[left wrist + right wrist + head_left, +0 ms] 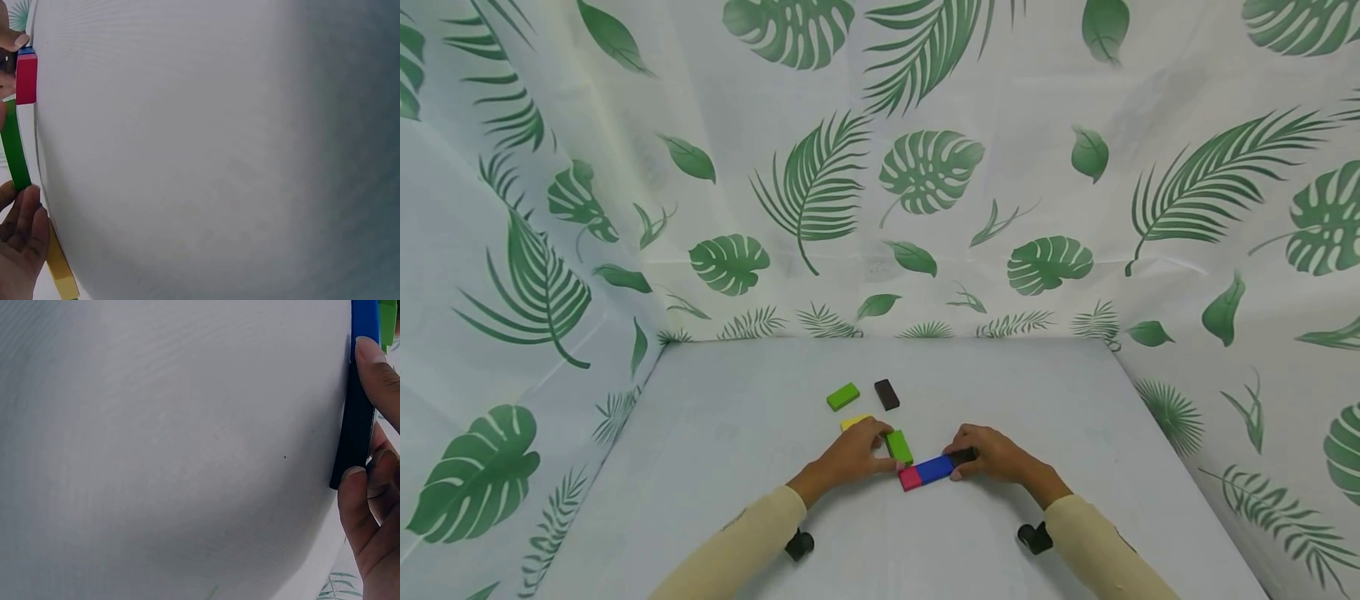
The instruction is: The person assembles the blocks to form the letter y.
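Now, our left hand (853, 452) pinches a green block (899, 447) just beside a red block (910, 477). Our right hand (1000, 457) pinches a black block (964, 457), in line with a blue block (935, 469) and the red one. A yellow block (854, 421) peeks out behind our left hand. The white table (737, 400) reaches wide on both sides, its back edge well past our blocks.

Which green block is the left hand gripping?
The left hand grips the nearer green block, by the red block; the farther green block lies untouched.
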`<state>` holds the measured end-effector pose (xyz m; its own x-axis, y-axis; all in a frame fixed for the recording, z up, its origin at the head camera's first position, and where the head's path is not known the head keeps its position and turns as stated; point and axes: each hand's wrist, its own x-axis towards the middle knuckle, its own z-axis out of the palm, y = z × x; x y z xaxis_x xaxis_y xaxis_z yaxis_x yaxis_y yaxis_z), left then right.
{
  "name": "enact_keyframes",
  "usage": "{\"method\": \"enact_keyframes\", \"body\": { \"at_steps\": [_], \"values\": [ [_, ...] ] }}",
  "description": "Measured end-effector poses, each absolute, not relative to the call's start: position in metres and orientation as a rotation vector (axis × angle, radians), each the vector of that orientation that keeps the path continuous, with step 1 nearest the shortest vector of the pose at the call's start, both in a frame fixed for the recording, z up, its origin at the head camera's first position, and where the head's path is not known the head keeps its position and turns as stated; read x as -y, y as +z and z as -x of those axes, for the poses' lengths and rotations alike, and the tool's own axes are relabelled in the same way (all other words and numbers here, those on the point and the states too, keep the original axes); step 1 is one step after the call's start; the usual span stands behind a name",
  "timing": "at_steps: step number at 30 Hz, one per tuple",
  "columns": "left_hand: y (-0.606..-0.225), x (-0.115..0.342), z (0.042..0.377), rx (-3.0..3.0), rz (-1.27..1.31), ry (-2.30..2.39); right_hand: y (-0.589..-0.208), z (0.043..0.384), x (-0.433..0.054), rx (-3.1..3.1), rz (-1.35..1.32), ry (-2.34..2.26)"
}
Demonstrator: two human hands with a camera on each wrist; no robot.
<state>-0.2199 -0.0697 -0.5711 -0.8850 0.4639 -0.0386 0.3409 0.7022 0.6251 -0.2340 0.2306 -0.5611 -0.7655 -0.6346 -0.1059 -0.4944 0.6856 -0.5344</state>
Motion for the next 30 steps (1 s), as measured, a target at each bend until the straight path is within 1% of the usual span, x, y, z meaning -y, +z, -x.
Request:
{"method": "enact_keyframes", "body": {
  "at_steps": [30],
  "values": [
    [-0.5753,0.0666,0.2199,-2.777,-0.657,0.794,-0.5636,0.2338,-0.2305,-2.618,0.911,-0.704]
  ]
}}
